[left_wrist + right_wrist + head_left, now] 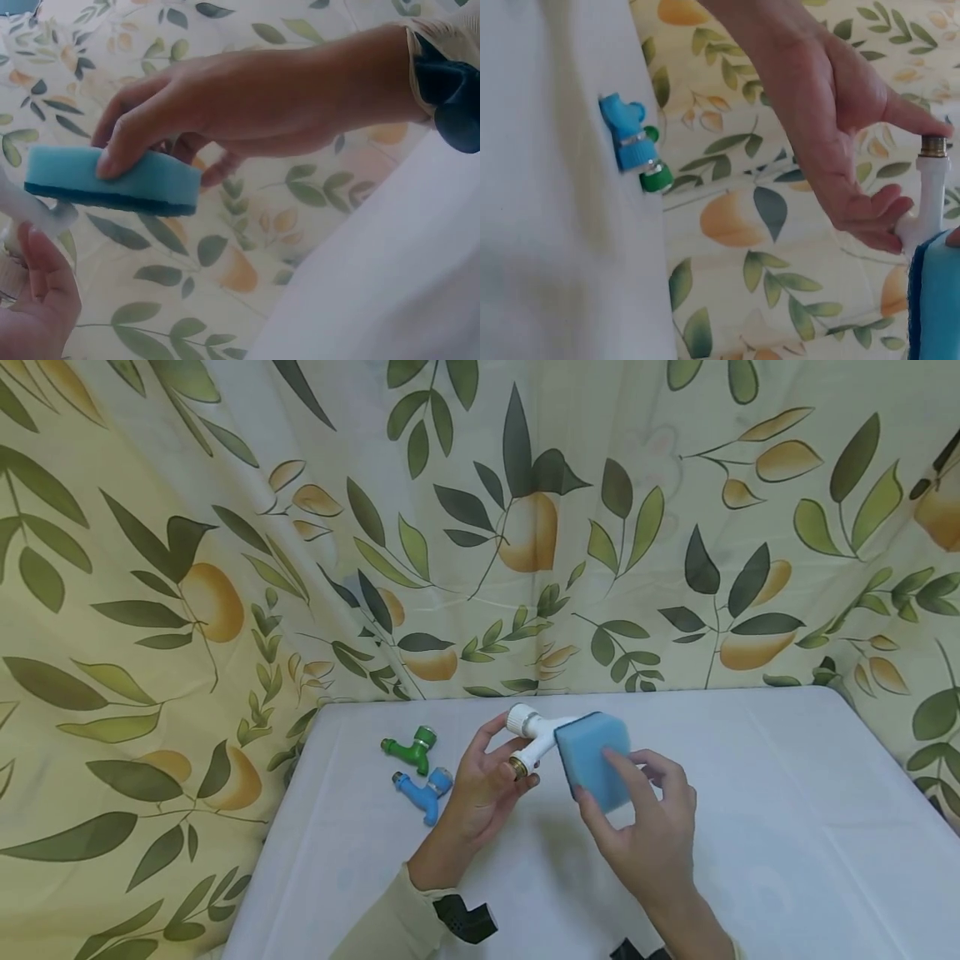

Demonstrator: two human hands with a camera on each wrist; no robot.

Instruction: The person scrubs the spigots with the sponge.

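In the head view my left hand (474, 802) holds a white faucet (538, 748) over the table, its ribbed knob up and its brass threaded end toward me. My right hand (651, 839) grips a light blue sponge (600, 777) with a dark scouring layer. That dark side faces the faucet and overlaps its far end. In the left wrist view the thumb presses the sponge's blue foam (67, 165). Seen from the right wrist, the left thumb lies at the brass thread (934, 146) and the other fingers curl by the white body.
Left of my left hand, a green faucet (416, 752) and a blue faucet (426, 795) lie close together on the white tabletop (787, 827). A curtain (600, 593) printed with leaves and fruit hangs behind the table and along its left side.
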